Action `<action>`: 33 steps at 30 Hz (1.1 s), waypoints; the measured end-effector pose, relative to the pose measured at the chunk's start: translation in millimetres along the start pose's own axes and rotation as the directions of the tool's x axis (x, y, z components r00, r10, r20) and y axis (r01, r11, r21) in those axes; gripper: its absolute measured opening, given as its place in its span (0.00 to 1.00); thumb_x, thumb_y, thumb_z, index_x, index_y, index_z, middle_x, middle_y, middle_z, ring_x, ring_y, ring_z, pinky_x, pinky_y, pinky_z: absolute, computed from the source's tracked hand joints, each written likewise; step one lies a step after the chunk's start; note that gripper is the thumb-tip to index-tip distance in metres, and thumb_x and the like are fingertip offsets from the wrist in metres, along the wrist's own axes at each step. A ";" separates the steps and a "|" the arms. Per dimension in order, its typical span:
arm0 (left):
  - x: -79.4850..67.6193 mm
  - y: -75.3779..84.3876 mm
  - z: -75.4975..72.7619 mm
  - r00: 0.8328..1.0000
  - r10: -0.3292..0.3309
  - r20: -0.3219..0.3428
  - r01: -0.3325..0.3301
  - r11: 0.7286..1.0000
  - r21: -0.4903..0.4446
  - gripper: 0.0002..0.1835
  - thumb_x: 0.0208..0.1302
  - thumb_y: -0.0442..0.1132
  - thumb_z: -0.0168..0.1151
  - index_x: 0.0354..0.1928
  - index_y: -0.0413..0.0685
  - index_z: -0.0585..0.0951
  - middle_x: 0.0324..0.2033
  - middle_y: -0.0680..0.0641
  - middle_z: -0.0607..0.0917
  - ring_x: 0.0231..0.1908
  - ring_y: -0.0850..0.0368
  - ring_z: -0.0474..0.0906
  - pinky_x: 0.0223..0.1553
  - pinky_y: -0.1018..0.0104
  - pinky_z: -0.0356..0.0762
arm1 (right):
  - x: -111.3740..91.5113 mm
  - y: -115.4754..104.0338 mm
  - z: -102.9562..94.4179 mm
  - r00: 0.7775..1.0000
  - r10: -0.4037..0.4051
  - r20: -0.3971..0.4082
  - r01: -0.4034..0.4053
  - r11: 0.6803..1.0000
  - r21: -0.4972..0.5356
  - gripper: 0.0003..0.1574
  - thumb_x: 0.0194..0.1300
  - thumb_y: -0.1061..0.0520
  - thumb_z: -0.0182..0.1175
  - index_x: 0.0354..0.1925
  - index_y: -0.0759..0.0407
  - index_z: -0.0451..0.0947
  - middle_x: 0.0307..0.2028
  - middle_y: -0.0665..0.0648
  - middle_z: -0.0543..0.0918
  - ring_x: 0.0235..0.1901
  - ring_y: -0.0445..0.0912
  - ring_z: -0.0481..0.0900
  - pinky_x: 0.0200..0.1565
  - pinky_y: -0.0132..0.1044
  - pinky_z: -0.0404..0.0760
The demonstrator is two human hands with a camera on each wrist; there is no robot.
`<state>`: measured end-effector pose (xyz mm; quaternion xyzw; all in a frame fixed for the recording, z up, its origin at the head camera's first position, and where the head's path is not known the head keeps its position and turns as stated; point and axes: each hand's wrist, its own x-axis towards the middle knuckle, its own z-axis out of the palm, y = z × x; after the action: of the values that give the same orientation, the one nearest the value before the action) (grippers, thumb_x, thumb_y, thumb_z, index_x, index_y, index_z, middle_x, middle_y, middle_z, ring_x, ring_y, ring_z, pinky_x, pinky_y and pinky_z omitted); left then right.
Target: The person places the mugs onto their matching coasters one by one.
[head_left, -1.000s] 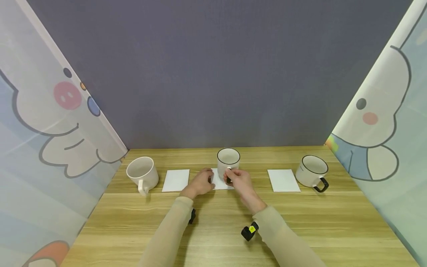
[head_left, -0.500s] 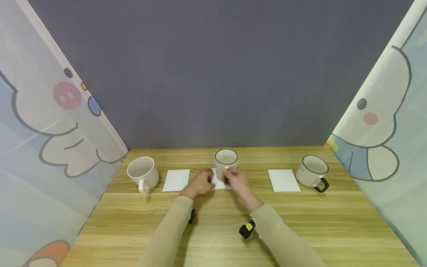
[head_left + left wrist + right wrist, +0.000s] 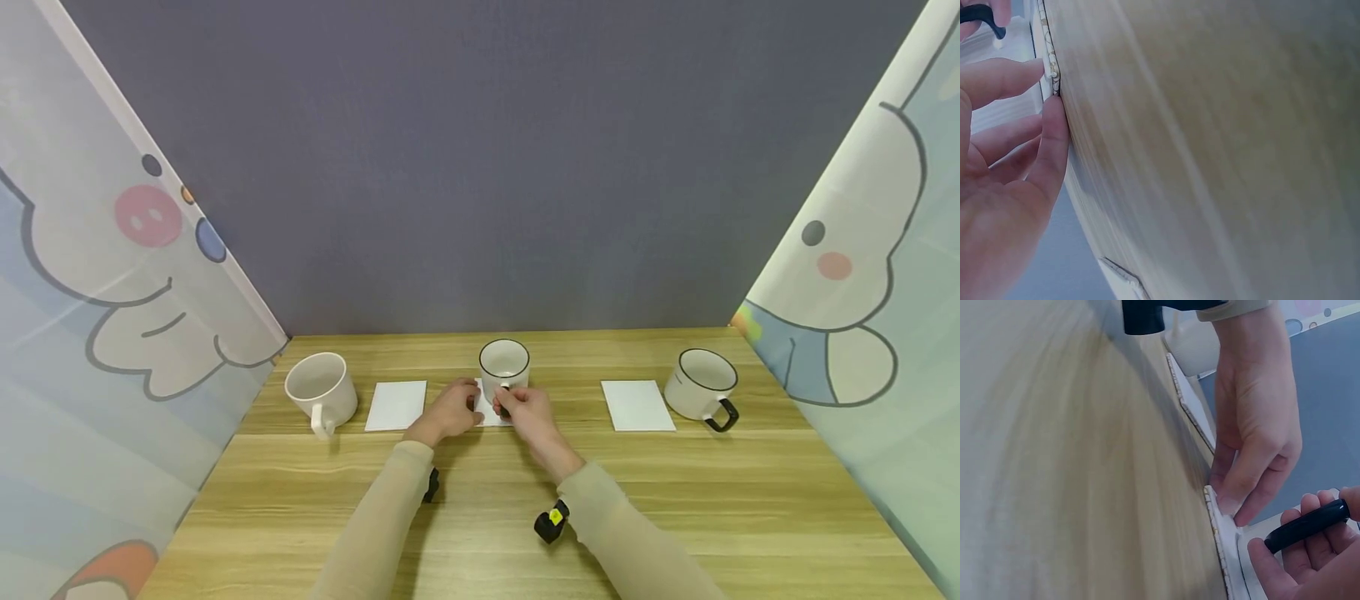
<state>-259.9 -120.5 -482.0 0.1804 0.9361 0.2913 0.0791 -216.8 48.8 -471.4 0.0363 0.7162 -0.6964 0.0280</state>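
A white mug (image 3: 504, 364) with a black rim stands upright over the middle white square coaster (image 3: 487, 414), in the head view; whether its base touches is hard to tell. My right hand (image 3: 529, 419) pinches the mug's black handle (image 3: 1310, 525) between thumb and fingers. At the coaster's left edge, my left hand (image 3: 450, 410) holds it with thumb and fingertips, close against the wooden table. The left wrist view shows these fingers (image 3: 1054, 134) at the coaster's thin edge. Part of the coaster is hidden under the mug and both hands.
A plain white mug (image 3: 321, 390) stands at the left beside another white coaster (image 3: 396, 406). To the right, a third coaster (image 3: 637, 406) lies next to a white mug (image 3: 701, 385) with black rim and handle. A grey panel (image 3: 510, 167) rises behind the table (image 3: 495, 517).
My right hand has shifted the black-rimmed mug slightly left and nearer over the middle coaster. The left hand has stayed at the coaster's edge.
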 end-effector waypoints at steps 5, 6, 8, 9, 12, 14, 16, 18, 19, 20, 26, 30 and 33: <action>-0.4 -0.3 0.4 1.000 0.017 -0.015 -0.017 1.000 0.005 0.23 0.59 0.32 0.71 0.56 0.29 0.81 0.66 0.35 0.73 0.61 0.40 0.74 0.63 0.49 0.74 | -5.2 2.7 0.1 1.000 -0.010 0.009 0.011 1.000 -0.025 0.19 0.75 0.56 0.60 0.37 0.74 0.83 0.29 0.52 0.83 0.33 0.43 0.77 0.47 0.50 0.82; -0.5 -0.1 0.4 1.000 0.021 -0.018 -0.021 1.000 0.007 0.22 0.59 0.32 0.71 0.55 0.29 0.82 0.65 0.35 0.73 0.62 0.40 0.74 0.63 0.49 0.74 | -6.3 2.7 0.1 1.000 -0.012 0.011 0.012 1.000 -0.024 0.19 0.75 0.56 0.60 0.38 0.74 0.83 0.30 0.53 0.84 0.34 0.43 0.78 0.48 0.51 0.82; -1.2 0.9 0.3 0.999 0.025 -0.024 -0.025 1.000 0.010 0.20 0.59 0.32 0.71 0.52 0.30 0.83 0.65 0.35 0.74 0.62 0.39 0.74 0.63 0.49 0.73 | -8.4 2.6 0.1 1.000 -0.012 0.015 0.013 1.000 -0.023 0.18 0.75 0.56 0.59 0.37 0.72 0.83 0.31 0.53 0.84 0.34 0.43 0.78 0.48 0.51 0.82; -1.6 1.5 0.3 0.999 0.024 -0.024 -0.024 1.000 0.012 0.19 0.59 0.32 0.71 0.51 0.31 0.83 0.64 0.35 0.74 0.62 0.40 0.74 0.63 0.49 0.73 | -9.2 2.5 0.2 1.000 -0.011 0.017 0.011 1.000 -0.019 0.18 0.75 0.56 0.59 0.37 0.71 0.83 0.31 0.54 0.84 0.34 0.43 0.78 0.48 0.50 0.81; -2.3 2.7 -0.1 0.999 0.026 -0.027 -0.026 1.000 0.014 0.15 0.58 0.31 0.71 0.47 0.32 0.83 0.64 0.35 0.74 0.60 0.40 0.74 0.62 0.49 0.74 | -11.1 2.8 0.6 1.000 -0.017 0.018 0.017 1.000 -0.021 0.18 0.75 0.56 0.59 0.36 0.71 0.83 0.31 0.54 0.84 0.35 0.43 0.77 0.48 0.49 0.81; -2.7 3.0 0.1 0.999 0.026 -0.027 -0.026 1.000 0.010 0.15 0.58 0.31 0.71 0.47 0.32 0.83 0.63 0.35 0.74 0.59 0.41 0.75 0.60 0.49 0.75 | -11.8 3.4 0.7 1.000 -0.020 0.021 0.020 1.000 -0.021 0.19 0.75 0.56 0.59 0.37 0.73 0.83 0.31 0.54 0.84 0.35 0.43 0.78 0.48 0.49 0.82; -2.6 2.7 0.5 0.999 0.025 -0.028 -0.025 1.000 0.003 0.17 0.58 0.31 0.71 0.48 0.31 0.83 0.64 0.35 0.74 0.57 0.42 0.76 0.59 0.49 0.76 | -12.2 3.9 0.8 1.000 -0.020 0.024 0.021 1.000 -0.017 0.19 0.75 0.56 0.59 0.38 0.75 0.83 0.31 0.55 0.84 0.34 0.42 0.78 0.48 0.50 0.82; -2.5 2.1 1.2 0.999 0.021 -0.030 -0.022 1.000 -0.012 0.19 0.58 0.31 0.70 0.51 0.30 0.83 0.64 0.36 0.74 0.57 0.42 0.77 0.59 0.49 0.76 | -12.5 4.5 0.8 0.999 -0.018 0.031 0.018 1.000 -0.015 0.20 0.76 0.56 0.59 0.39 0.75 0.82 0.32 0.56 0.84 0.34 0.42 0.78 0.49 0.51 0.83; -2.4 1.7 1.6 0.999 0.018 -0.030 -0.019 1.000 -0.019 0.19 0.58 0.31 0.70 0.52 0.30 0.82 0.64 0.36 0.74 0.57 0.42 0.77 0.59 0.50 0.77 | -12.6 4.9 0.6 0.999 -0.017 0.032 0.017 1.000 -0.015 0.20 0.76 0.56 0.59 0.39 0.76 0.82 0.32 0.56 0.84 0.34 0.42 0.79 0.49 0.51 0.83; -2.2 1.4 2.0 0.999 0.015 -0.032 -0.016 0.999 -0.027 0.20 0.58 0.31 0.70 0.52 0.30 0.82 0.64 0.36 0.74 0.56 0.43 0.77 0.59 0.50 0.77 | -12.5 5.2 0.6 0.999 -0.017 0.032 0.017 1.000 -0.017 0.20 0.76 0.56 0.59 0.39 0.75 0.82 0.33 0.56 0.85 0.35 0.42 0.79 0.50 0.52 0.83; -2.3 0.9 2.3 0.999 -0.009 -0.034 0.007 0.998 -0.059 0.22 0.59 0.32 0.71 0.54 0.30 0.82 0.66 0.37 0.73 0.57 0.42 0.78 0.59 0.50 0.77 | -13.4 5.0 0.5 0.999 -0.035 0.029 0.036 0.998 -0.057 0.21 0.76 0.54 0.59 0.38 0.74 0.83 0.33 0.58 0.85 0.34 0.43 0.78 0.47 0.51 0.83; -2.3 1.1 1.3 0.999 -0.020 -0.037 0.018 0.998 -0.061 0.22 0.59 0.32 0.72 0.54 0.29 0.82 0.66 0.36 0.74 0.58 0.42 0.78 0.60 0.51 0.77 | -13.3 4.3 0.8 0.998 -0.054 0.030 0.056 0.996 -0.063 0.20 0.77 0.55 0.58 0.36 0.73 0.83 0.31 0.57 0.84 0.34 0.43 0.76 0.46 0.52 0.82; -1.0 -0.3 2.6 0.999 -0.010 -0.046 0.007 0.999 -0.054 0.21 0.58 0.31 0.72 0.53 0.29 0.82 0.65 0.36 0.74 0.58 0.42 0.78 0.60 0.51 0.77 | -12.6 4.0 1.4 0.998 -0.059 0.029 0.061 0.996 -0.063 0.20 0.77 0.56 0.57 0.36 0.73 0.82 0.30 0.55 0.83 0.34 0.43 0.76 0.47 0.53 0.82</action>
<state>-258.4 -119.7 -484.3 0.1675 0.9303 0.3200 0.0635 -203.9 47.3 -474.3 0.0045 0.7383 -0.6742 0.0181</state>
